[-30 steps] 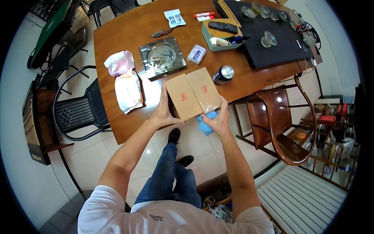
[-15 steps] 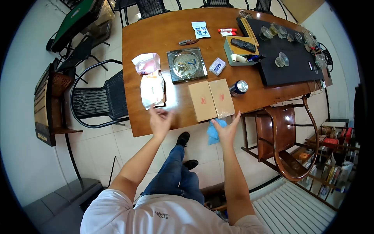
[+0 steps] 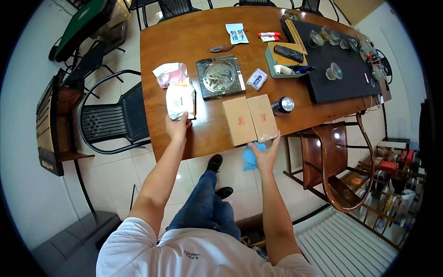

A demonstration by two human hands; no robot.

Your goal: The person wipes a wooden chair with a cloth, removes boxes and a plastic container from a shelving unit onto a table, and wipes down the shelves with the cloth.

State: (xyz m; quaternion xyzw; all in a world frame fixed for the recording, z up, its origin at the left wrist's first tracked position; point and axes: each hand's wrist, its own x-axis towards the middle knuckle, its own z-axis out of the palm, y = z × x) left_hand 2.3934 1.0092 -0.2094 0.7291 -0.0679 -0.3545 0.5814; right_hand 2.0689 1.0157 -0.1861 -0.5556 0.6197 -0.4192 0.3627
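Left hand (image 3: 177,128) gripping near end of white packet (image 3: 181,98), left of cardboard boxes (image 3: 239,123); lifted or not, can't tell. Packet's long axis runs away from left hand, nearer of two. Right hand (image 3: 266,158) spread at boxes' near right corner, thumb by blue cloth (image 3: 251,159); hold on cloth unclear. Ashtray (image 3: 202,84) beyond boxes, can (image 3: 283,105) just right of boxes.

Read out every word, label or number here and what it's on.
"刺身搭子", apparently, on the blue-and-white packet.
"SPO", on the white shirt; the rest is unclear.
Too small or blurred: marks on the cardboard boxes, white pack, small box and wooden furniture.
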